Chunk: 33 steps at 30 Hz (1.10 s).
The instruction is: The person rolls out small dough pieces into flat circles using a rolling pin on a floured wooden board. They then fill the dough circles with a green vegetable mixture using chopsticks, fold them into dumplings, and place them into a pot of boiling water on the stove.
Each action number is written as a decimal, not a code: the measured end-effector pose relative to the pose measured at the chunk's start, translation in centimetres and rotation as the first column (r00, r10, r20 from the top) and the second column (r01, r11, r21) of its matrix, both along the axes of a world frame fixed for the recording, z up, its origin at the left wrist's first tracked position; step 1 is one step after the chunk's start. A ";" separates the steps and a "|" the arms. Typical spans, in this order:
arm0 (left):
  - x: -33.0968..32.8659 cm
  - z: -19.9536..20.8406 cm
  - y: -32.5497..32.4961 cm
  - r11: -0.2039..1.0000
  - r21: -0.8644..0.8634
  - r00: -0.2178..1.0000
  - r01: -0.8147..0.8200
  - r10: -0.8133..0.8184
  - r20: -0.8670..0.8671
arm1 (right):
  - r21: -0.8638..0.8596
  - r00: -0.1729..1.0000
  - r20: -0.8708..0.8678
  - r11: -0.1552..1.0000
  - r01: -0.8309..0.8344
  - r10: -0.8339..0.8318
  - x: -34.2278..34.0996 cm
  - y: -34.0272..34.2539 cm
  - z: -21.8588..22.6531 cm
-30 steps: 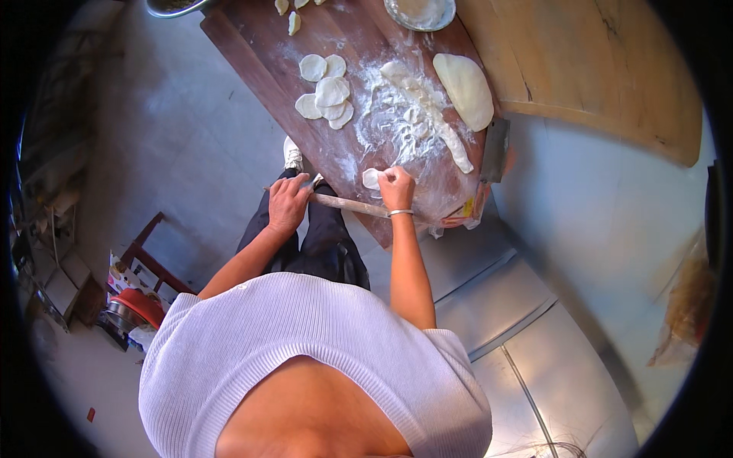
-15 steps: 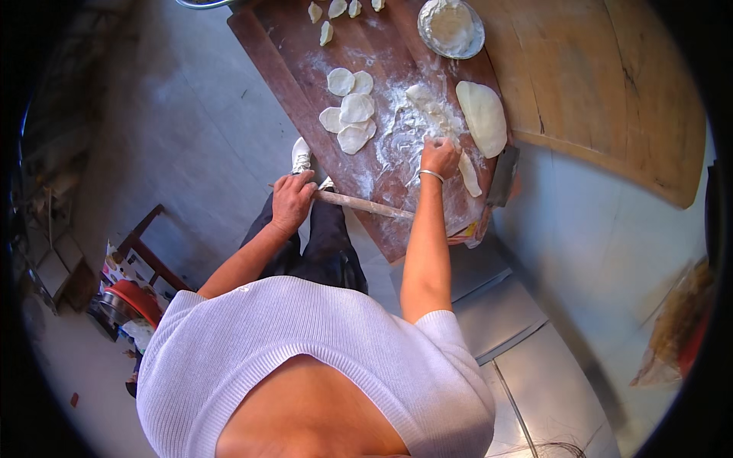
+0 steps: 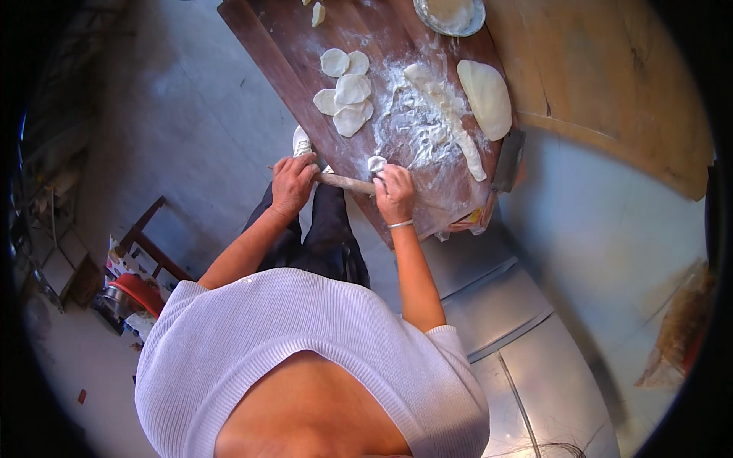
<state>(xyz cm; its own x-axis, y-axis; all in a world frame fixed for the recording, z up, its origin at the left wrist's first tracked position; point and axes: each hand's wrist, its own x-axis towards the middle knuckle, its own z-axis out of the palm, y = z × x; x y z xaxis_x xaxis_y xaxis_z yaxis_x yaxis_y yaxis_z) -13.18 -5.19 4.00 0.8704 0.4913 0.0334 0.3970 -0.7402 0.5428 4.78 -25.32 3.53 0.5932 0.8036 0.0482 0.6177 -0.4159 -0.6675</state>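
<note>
My left hand (image 3: pixel 293 187) is closed around the left part of a thin wooden rolling pin (image 3: pixel 345 182), held at the board's near left edge. My right hand (image 3: pixel 395 192) is at the pin's other end, which it hides. Its curled fingertips are on a small flattened piece of dough (image 3: pixel 376 164). Beyond the hands, several round dough wrappers (image 3: pixel 352 89) overlap on the floury wooden board (image 3: pixel 294 72). A long dough rope (image 3: pixel 450 122) stretches across the flour to their right. Beside the rope rests a larger dough slab (image 3: pixel 485 101).
A bowl of flour (image 3: pixel 450 17) stands at the far right of the board. Small dough pieces (image 3: pixel 318 14) lie at the far edge. A larger wooden surface (image 3: pixel 588 84) adjoins on the right. Metal cabinet fronts (image 3: pixel 511 336) are near my right side, and a red basin (image 3: pixel 139 294) is at left.
My right hand has moved from the dough rope left and nearer, to the pin's right end, bringing a small dough piece. The rope now shows whole. My left hand still holds the pin.
</note>
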 end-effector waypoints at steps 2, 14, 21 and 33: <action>0.5 -0.1 0.4 0.999 0.048 1.000 -0.012 0.012 0.000 | -0.056 0.981 0.131 0.987 0.150 -0.142 0.3 -1.4 1.2; -0.6 -1.9 6.1 0.847 0.523 0.943 0.096 0.090 -0.320 | -0.352 0.963 0.235 0.913 0.208 -0.129 0.3 -1.0 -2.4; 3.0 -2.9 1.3 0.995 0.021 0.988 -0.096 0.098 -0.123 | -0.612 0.864 0.503 0.714 0.340 0.021 1.6 -7.5 -1.1; 3.4 -3.6 -2.0 0.977 0.194 0.979 -0.088 0.121 -0.163 | -0.687 0.895 0.439 0.674 0.272 0.086 3.7 -9.6 -2.6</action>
